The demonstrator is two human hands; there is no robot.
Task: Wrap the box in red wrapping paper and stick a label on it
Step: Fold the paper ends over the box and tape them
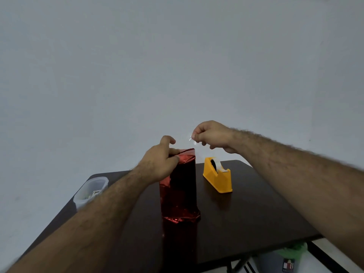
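Red-wrapped box (179, 186) — upright, left-held

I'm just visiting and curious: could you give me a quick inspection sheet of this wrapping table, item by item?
Surface: dark table, glossy top.
Job's things: box standing upright, covered in red wrapping paper; yellow tape dispenser to its right, apart from it; no label seen.
Clutter: clear plastic container at the table's left edge.
Grippers: left hand holds the paper at the box's top; right hand pinches a piece of clear tape above.
Cables: nothing seen.
Surroundings: plain pale wall; green bag below the table.
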